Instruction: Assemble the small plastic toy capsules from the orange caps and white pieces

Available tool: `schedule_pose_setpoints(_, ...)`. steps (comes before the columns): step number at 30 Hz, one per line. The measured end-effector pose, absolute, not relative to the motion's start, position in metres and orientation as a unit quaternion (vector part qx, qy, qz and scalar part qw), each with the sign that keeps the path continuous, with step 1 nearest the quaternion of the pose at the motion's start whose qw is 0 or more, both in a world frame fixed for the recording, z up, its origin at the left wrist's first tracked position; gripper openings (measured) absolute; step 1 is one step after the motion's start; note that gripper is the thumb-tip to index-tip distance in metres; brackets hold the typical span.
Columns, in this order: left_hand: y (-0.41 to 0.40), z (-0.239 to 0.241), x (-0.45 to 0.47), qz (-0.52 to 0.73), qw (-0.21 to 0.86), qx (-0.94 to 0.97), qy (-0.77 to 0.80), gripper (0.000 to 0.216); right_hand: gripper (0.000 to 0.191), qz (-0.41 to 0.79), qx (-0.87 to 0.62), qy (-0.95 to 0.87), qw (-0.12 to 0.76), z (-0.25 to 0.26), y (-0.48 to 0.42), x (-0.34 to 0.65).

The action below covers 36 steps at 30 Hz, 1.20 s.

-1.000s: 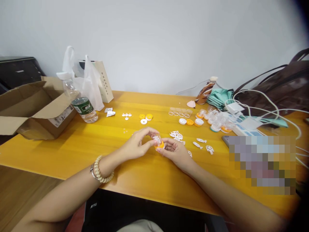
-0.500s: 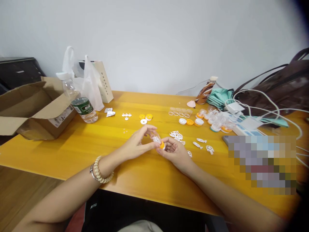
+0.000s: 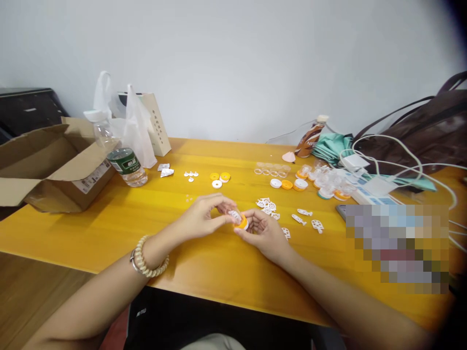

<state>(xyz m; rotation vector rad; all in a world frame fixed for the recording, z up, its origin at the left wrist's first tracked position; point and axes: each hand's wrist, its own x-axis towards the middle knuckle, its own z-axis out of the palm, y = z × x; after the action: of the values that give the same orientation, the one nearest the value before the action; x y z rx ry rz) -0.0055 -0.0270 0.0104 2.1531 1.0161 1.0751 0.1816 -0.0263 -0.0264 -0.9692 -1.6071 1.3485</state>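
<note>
The left hand [image 3: 202, 216] and right hand [image 3: 264, 231] meet over the middle of the desk [image 3: 204, 277], and between them is a small orange cap [image 3: 242, 223] with a clear piece [image 3: 234, 215] set against its upper left side. The cap is round and bright orange with a pale rim. The clear piece is tiny and see-through with something white inside, and its shape is too small to make out. The left fingers [image 3: 219, 219] are closed in a pinch on the clear piece. The right fingers [image 3: 251, 215] are curled around the orange cap from the right, holding it just above the desk surface. A bead bracelet [image 3: 148, 257] sits on the left wrist.

Bare wood lies open in front of the hands down to the near desk edge, and to the left as far as the cardboard box [image 3: 47, 165] and the water bottle [image 3: 124, 158]. The right side is tighter. White cut-outs [image 3: 268, 205] lie just beside the right hand, with more scattered a little farther right. Behind the hands, loose orange and white caps [image 3: 221, 178] and a row of clear rings [image 3: 272, 169] are well apart from the fingers. At the far right, a heap of capped pieces [image 3: 324, 183], a power strip [image 3: 368, 192] with white cables and a brown bag [image 3: 419, 141] crowd the desk up to the wall.
</note>
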Motion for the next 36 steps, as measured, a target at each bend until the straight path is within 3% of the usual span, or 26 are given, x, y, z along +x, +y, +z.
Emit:
schedule_pose_setpoints(5, -0.034, 0.01, -0.002, 0.38, 0.256, 0.773, 0.437, 0.028, 0.025, 0.492, -0.383, -0.664, 0.413, -0.027, -0.032, 0.18)
schedule_pose_setpoints(11, -0.033, 0.001, 0.002, 0.385, 0.172, 0.753, 0.505, 0.044, 0.021, 0.478, -0.374, -0.694, 0.388, -0.027, -0.034, 0.18)
schedule_pose_setpoints(16, -0.033, 0.009, -0.003, 0.334, 0.226, 0.796, 0.451, 0.029, 0.025, 0.563, -0.37, -0.635, 0.378, -0.025, -0.03, 0.179)
schedule_pose_setpoints(18, -0.034, 0.013, -0.006, 0.324, 0.26, 0.813, 0.408, 0.039, 0.027, 0.578, -0.372, -0.617, 0.383, -0.024, -0.028, 0.18)
schedule_pose_setpoints(20, -0.033, 0.014, -0.01, 0.313, 0.283, 0.826, 0.373, 0.043, 0.029, 0.583, -0.372, -0.609, 0.388, -0.023, -0.027, 0.18)
schedule_pose_setpoints(25, -0.029, 0.013, -0.011, 0.345, 0.336, 0.797, 0.364, 0.028, 0.032, 0.567, -0.373, -0.618, 0.398, -0.025, -0.027, 0.18)
schedule_pose_setpoints(31, -0.03, 0.014, -0.007, 0.356, 0.317, 0.786, 0.393, 0.024, 0.028, 0.532, -0.369, -0.651, 0.396, -0.029, -0.027, 0.182)
schedule_pose_setpoints(36, -0.033, 0.007, -0.002, 0.382, 0.297, 0.759, 0.434, 0.033, 0.025, 0.512, -0.365, -0.663, 0.406, -0.028, -0.029, 0.182)
